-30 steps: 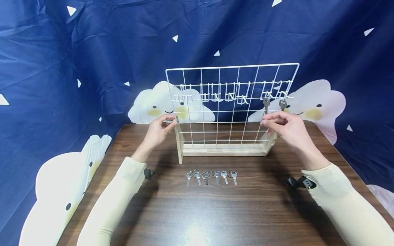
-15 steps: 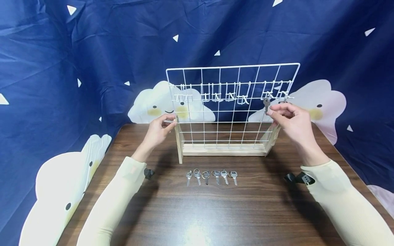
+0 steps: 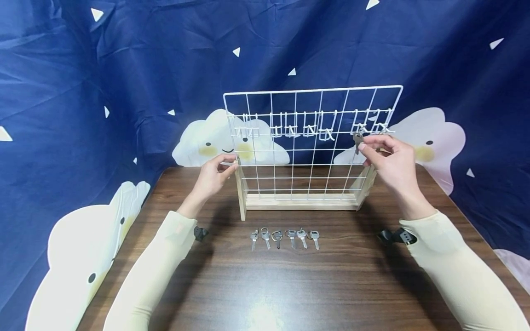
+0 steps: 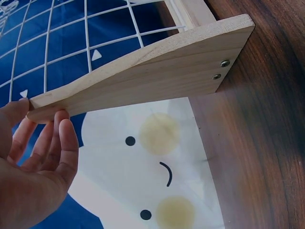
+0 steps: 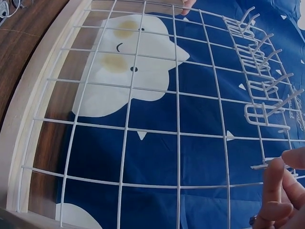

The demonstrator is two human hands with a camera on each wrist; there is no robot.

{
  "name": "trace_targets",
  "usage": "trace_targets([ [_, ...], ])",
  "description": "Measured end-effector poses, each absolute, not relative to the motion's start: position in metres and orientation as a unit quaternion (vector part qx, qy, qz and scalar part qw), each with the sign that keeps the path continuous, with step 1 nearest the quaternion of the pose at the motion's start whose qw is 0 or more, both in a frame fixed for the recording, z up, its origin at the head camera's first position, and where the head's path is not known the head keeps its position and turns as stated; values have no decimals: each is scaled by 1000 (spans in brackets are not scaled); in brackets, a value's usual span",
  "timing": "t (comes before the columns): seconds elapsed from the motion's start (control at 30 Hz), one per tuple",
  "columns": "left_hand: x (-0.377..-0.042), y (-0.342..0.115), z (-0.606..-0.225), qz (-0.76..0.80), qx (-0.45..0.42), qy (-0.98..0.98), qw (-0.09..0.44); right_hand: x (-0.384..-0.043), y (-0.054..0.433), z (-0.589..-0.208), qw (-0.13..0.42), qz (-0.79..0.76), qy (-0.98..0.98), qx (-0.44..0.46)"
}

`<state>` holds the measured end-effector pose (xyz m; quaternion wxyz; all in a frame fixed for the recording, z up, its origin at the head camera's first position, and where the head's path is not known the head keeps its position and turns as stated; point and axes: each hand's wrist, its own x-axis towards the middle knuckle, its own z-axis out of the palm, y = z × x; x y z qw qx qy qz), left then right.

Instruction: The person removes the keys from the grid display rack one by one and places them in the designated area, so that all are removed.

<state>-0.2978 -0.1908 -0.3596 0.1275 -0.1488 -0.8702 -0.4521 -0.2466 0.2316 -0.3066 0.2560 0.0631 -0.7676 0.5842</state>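
Note:
In the head view, a white wire grid rack (image 3: 293,164) stands upright on a wooden base, with a row of white hooks (image 3: 309,130) across its upper part. My left hand (image 3: 212,177) grips the top of the left wooden side piece (image 4: 138,71), thumb on one face and fingers on the other in the left wrist view. Near the hooks at the right, my right hand (image 3: 391,156) pinches a metal key (image 3: 357,143) between thumb and forefinger, just below a hook. This hand mostly hides the area under the rightmost hook.
Several silver keys with rings (image 3: 291,235) lie in a row on the brown wooden table (image 3: 265,276) in front of the rack. A dark blue curtain (image 3: 145,69) with white clouds hangs behind. A dark strap device (image 3: 399,236) sits at the right wrist.
My right hand has risen from below the hanging keys to the key under the second hook from the right and taken hold of it. The left hand stays on the side piece.

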Motion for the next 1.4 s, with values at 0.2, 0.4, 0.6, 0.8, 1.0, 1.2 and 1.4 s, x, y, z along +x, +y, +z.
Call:
trace_targets([
  [0.2, -298, -191, -360, -457, -149, -868, 124, -250, 227, -306, 261, 586, -765, 57],
  [0.4, -299, -191, -360, -453, -150, -869, 127, -255, 222, -306, 273, 591, -757, 57],
  [0.6, -299, -191, -360, -452, -151, -870, 127, -256, 221, -308, 292, 573, -764, 49],
  [0.8, -298, -191, -359, -451, -152, -870, 129, -254, 221, -307, 303, 555, -774, 41],
  [1.0, -296, -191, -359, -456, -150, -868, 125, -255, 222, -308, 313, 547, -776, 33],
  [1.2, -296, -191, -359, -452, -147, -871, 124, -258, 223, -310, 316, 569, -758, 42],
  [1.4, -297, -191, -359, -450, -148, -872, 126, -257, 224, -310, 322, 573, -752, 56],
])
